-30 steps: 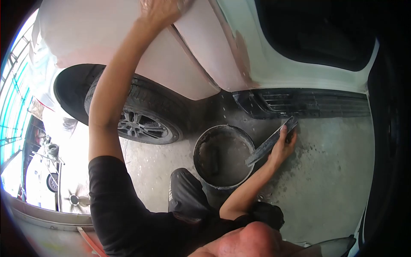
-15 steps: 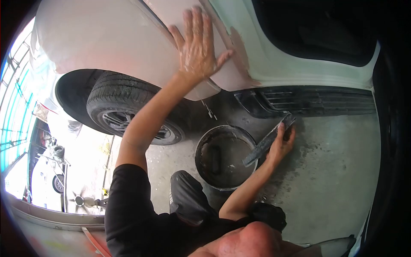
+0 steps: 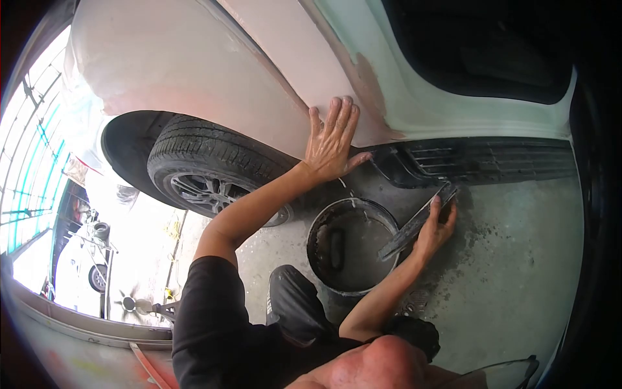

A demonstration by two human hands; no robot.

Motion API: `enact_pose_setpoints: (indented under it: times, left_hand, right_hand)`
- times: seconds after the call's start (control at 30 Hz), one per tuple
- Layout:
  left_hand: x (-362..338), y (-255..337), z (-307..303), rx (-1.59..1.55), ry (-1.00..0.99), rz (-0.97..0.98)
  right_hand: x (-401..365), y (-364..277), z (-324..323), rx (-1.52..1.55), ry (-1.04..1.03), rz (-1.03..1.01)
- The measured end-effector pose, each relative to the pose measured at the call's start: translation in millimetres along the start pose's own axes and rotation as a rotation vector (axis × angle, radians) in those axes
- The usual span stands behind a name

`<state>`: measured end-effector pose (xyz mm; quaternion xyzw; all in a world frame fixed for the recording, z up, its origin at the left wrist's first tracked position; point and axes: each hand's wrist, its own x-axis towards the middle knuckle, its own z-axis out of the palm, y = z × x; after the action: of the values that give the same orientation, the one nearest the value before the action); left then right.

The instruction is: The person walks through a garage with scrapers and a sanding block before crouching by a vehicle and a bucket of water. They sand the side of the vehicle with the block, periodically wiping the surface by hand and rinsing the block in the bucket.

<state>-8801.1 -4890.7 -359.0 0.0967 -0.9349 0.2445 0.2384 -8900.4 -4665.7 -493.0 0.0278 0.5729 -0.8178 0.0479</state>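
My left hand [image 3: 332, 142] lies with fingers spread against the lower edge of the pinkish car panel [image 3: 259, 84], above the tire. Its fingers look wet and hold nothing. In my right hand [image 3: 435, 228] is a long dark sanding block [image 3: 414, 227], gripped at its upper part and tilted over the bucket's right rim. The round bucket [image 3: 311, 253] stands on the floor between my arms, with murky grey water [image 3: 366, 249] inside. A dark oblong object [image 3: 336, 249] sits in the water.
A car wheel [image 3: 201, 162] is to the left of the bucket. A black side step [image 3: 492, 161] runs below the pale green door frame [image 3: 440, 110]. Wet spots mark the concrete floor [image 3: 512, 259]. Behind at left are a fan [image 3: 129, 303] and a loose wheel [image 3: 98, 277].
My left hand has slid down the panel to its lower edge. My right hand still holds the block by the bucket, and the whole view has shifted slightly.
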Motion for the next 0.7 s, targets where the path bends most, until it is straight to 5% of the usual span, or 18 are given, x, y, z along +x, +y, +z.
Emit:
enact_pose_setpoints:
  times: [0.17, 0.27, 0.5, 0.7]
  left_hand:
    - [14.9, -31.3, -22.0, 0.046, 0.08, -0.05]
    - [54.8, -67.2, -50.7, 0.073, 0.404, -0.065]
    - [143.9, -96.6, -144.0, 0.05, 0.734, -0.34]
    - [122.3, -67.2, -106.7, 0.05, 0.646, -0.356]
  right_hand:
    - [8.4, 7.5, -7.9, -0.06, 0.032, -0.038]
    - [7.8, 2.5, -6.4, -0.039, 0.025, -0.031]
    - [16.9, 1.4, -14.4, -0.124, 0.012, -0.117]
    - [22.3, 8.7, -10.9, -0.106, -0.003, -0.155]
